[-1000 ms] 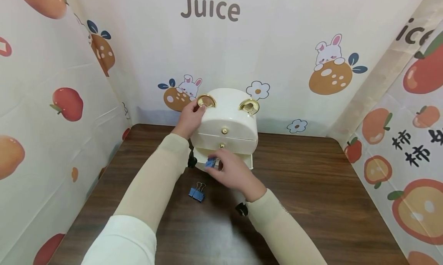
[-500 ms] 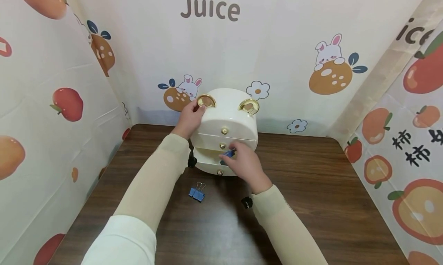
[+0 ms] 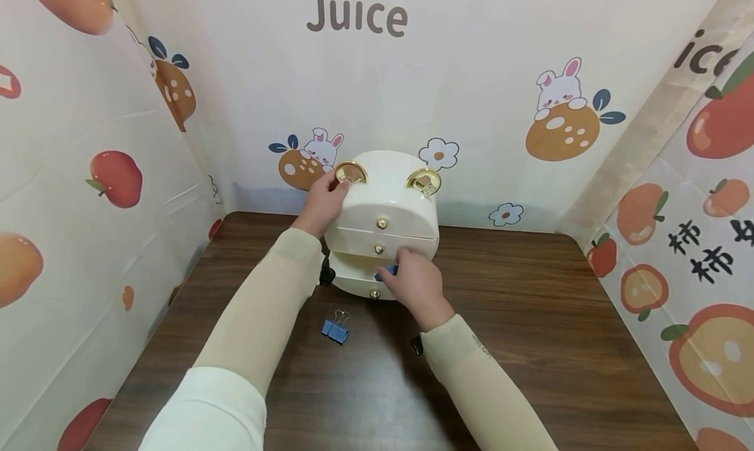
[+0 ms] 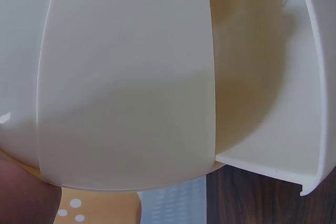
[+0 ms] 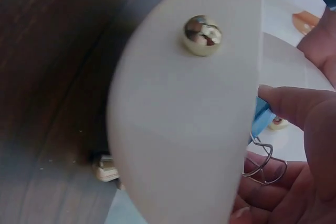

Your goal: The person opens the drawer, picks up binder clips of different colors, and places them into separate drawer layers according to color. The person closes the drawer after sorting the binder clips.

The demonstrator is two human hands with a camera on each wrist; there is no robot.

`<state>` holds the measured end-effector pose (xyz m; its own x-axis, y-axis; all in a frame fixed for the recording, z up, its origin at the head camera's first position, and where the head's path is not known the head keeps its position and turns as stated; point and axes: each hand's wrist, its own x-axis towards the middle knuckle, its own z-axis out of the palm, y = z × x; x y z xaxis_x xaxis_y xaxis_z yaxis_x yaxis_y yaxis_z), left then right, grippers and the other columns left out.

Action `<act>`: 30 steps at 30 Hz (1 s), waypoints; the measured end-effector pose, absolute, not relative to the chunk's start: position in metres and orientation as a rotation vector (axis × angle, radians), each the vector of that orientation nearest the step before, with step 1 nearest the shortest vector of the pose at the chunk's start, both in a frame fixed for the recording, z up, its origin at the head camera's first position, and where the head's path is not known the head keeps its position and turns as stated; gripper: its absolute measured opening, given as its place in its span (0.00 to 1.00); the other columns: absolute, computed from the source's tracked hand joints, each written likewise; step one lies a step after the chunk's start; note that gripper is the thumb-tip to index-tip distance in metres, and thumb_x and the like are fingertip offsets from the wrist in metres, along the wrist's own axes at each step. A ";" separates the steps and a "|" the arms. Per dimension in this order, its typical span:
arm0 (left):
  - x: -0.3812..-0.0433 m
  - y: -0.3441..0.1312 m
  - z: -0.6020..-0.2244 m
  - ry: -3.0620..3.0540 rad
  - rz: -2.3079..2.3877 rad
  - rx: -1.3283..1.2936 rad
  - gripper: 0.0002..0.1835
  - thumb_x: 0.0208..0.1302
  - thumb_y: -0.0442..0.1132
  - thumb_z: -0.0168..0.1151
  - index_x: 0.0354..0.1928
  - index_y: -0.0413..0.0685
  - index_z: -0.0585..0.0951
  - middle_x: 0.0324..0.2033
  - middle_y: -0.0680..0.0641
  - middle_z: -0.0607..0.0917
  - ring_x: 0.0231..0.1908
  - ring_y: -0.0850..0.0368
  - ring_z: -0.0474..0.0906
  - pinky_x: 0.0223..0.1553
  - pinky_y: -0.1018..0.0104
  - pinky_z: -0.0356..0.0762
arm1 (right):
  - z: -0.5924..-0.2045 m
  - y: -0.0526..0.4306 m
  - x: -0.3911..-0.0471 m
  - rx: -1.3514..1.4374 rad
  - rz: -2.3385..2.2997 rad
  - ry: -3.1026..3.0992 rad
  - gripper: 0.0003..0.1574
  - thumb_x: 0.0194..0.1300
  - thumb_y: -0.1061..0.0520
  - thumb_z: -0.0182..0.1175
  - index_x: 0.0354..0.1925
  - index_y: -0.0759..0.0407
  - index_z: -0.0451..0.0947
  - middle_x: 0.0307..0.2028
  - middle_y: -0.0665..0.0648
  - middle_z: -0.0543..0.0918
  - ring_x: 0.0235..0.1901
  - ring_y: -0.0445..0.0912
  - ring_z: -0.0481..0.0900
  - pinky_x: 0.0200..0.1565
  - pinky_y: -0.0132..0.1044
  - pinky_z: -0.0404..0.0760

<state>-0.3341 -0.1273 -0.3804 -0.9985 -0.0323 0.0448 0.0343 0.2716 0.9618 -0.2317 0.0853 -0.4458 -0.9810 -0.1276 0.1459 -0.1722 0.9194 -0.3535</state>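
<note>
A white mini drawer cabinet (image 3: 389,196) with gold round ears and gold knobs stands on the table, its bottom drawer (image 3: 353,287) pulled out. My left hand (image 3: 321,202) holds the cabinet at its left gold ear (image 3: 351,172), thumb in front. Over the open drawer, my right hand (image 3: 418,281) pinches a blue binder clip (image 3: 387,272); in the right wrist view the thumb lies on the clip's blue body (image 5: 262,114) and its wire handles (image 5: 268,166) point toward the palm. Another blue binder clip (image 3: 336,330) lies on the table in front of the cabinet.
The brown wooden table (image 3: 501,346) carries the cabinet near its back edge. Behind it hangs a white fruit-and-rabbit printed curtain (image 3: 471,78), with more printed cloth at both sides. The upper two drawers are closed.
My right hand first moved right and up from the drawer's front with the binder clip, then lowered it into the open drawer. The left hand and the clip on the table stay put.
</note>
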 end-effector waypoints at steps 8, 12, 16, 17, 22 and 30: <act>-0.333 -0.128 -0.380 -2.474 -1.868 0.003 0.23 0.81 0.52 0.52 0.71 0.55 0.73 0.61 0.49 0.78 0.57 0.51 0.73 0.61 0.50 0.71 | -0.456 0.086 -0.237 0.223 0.515 -3.021 0.26 0.68 0.35 0.64 0.30 0.52 0.71 0.24 0.51 0.74 0.24 0.48 0.74 0.24 0.44 0.71; -0.334 -0.128 -0.380 -2.475 -1.871 0.010 0.23 0.81 0.52 0.52 0.71 0.55 0.73 0.60 0.49 0.78 0.57 0.51 0.73 0.61 0.50 0.71 | -0.455 0.086 -0.238 0.247 0.505 -3.023 0.25 0.70 0.35 0.63 0.30 0.52 0.73 0.23 0.51 0.75 0.24 0.48 0.74 0.25 0.44 0.72; -0.333 -0.127 -0.379 -2.479 -1.879 0.005 0.22 0.81 0.52 0.52 0.70 0.55 0.74 0.60 0.49 0.78 0.57 0.51 0.73 0.61 0.50 0.71 | -0.455 0.088 -0.239 0.264 0.467 -3.010 0.22 0.71 0.36 0.62 0.31 0.50 0.77 0.25 0.51 0.79 0.25 0.49 0.76 0.26 0.47 0.75; -0.332 -0.127 -0.379 -2.478 -1.884 0.006 0.22 0.81 0.52 0.52 0.70 0.55 0.74 0.60 0.49 0.78 0.57 0.51 0.73 0.61 0.50 0.71 | -0.455 0.088 -0.240 0.268 0.457 -3.007 0.21 0.71 0.36 0.62 0.32 0.50 0.79 0.25 0.51 0.80 0.25 0.49 0.77 0.27 0.47 0.76; -0.332 -0.127 -0.379 -2.478 -1.889 0.023 0.21 0.81 0.52 0.52 0.69 0.55 0.74 0.59 0.49 0.78 0.57 0.50 0.73 0.60 0.48 0.71 | -0.456 0.088 -0.241 0.302 0.439 -3.003 0.20 0.71 0.37 0.62 0.32 0.49 0.80 0.26 0.51 0.81 0.27 0.50 0.79 0.29 0.49 0.78; -0.333 -0.127 -0.379 -2.475 -1.883 0.023 0.21 0.81 0.51 0.52 0.69 0.55 0.74 0.60 0.49 0.78 0.57 0.51 0.73 0.60 0.49 0.71 | -0.455 0.088 -0.238 0.310 0.467 -2.990 0.19 0.71 0.37 0.62 0.35 0.50 0.81 0.28 0.50 0.81 0.28 0.48 0.78 0.29 0.48 0.77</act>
<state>-0.3332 -0.1267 -0.3788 -0.9994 -0.0308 0.0163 0.0075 0.2669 0.9637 -0.2379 0.0876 -0.4547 -0.9744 -0.1843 0.1284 -0.2147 0.9323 -0.2909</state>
